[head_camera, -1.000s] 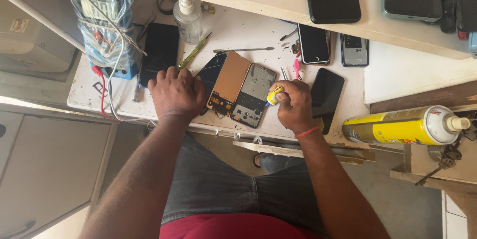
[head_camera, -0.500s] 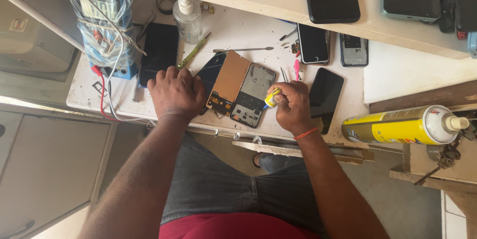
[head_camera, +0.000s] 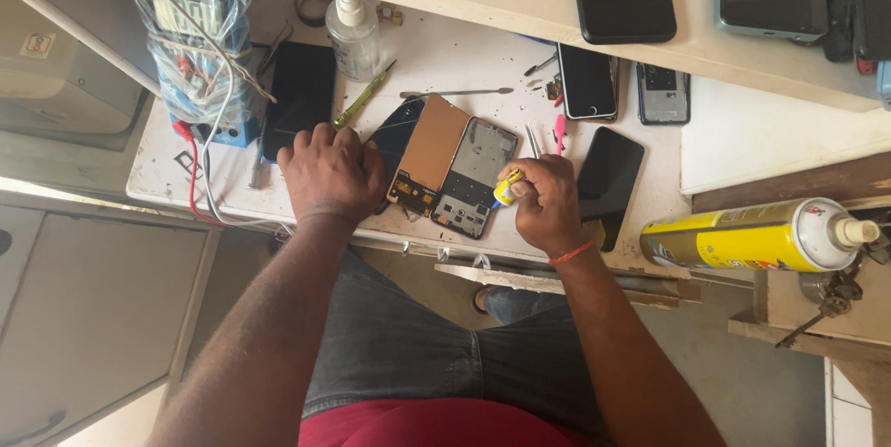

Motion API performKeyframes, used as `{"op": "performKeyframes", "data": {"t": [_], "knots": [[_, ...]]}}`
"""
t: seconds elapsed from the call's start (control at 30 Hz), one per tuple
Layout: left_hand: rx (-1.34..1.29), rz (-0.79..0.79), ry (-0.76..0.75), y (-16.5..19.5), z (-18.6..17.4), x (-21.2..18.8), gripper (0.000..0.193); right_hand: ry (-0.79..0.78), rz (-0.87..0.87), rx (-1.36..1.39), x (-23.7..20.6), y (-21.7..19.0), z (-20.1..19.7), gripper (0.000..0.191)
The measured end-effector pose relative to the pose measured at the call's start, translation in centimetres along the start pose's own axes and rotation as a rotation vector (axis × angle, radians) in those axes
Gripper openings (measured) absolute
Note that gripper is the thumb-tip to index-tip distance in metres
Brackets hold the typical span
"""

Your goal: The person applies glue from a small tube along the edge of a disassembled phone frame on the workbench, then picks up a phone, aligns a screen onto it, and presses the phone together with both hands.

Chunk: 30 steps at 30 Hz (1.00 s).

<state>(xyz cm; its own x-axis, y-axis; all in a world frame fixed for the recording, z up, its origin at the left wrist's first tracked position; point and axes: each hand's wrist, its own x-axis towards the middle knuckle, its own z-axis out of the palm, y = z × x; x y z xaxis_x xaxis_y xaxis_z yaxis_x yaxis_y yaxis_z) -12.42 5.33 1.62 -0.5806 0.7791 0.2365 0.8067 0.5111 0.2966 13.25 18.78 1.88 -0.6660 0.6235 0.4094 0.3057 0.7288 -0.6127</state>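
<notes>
An opened phone lies on the white worktop (head_camera: 445, 57): its grey frame (head_camera: 475, 178) with the inner parts showing, and beside it a copper-backed display panel (head_camera: 429, 150) over a dark screen (head_camera: 397, 131). My left hand (head_camera: 329, 171) rests palm down on the left edge of the dark screen, pinning it to the worktop. My right hand (head_camera: 543, 201) grips a small yellow-handled tool (head_camera: 507, 189) whose tip touches the right edge of the grey frame.
A yellow spray can (head_camera: 761, 235) lies on its side at the right. Several phones (head_camera: 588, 81) lie on the worktop and the shelf above. A clear pump bottle (head_camera: 353, 34), a bagged blue device with wires (head_camera: 200, 57), a green tool (head_camera: 362, 96) and metal spudger (head_camera: 455, 92) sit behind.
</notes>
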Motion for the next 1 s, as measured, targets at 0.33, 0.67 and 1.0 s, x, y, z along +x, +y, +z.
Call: {"op": "performKeyframes", "data": {"t": [0.33, 0.67, 1.0], "knots": [[0.015, 0.003, -0.005, 0.08, -0.16, -0.03, 0.03, -0.014, -0.048, 0.005, -0.08, -0.29, -0.13, 0.03], [0.011, -0.017, -0.037, 0.14, -0.23, -0.02, 0.03, -0.018, -0.075, 0.013, -0.23, -0.44, -0.01, 0.028], [0.019, -0.016, -0.037, 0.11, -0.19, 0.02, 0.031, -0.031, -0.071, 0.047, -0.49, -0.66, 0.07, 0.028]]}}
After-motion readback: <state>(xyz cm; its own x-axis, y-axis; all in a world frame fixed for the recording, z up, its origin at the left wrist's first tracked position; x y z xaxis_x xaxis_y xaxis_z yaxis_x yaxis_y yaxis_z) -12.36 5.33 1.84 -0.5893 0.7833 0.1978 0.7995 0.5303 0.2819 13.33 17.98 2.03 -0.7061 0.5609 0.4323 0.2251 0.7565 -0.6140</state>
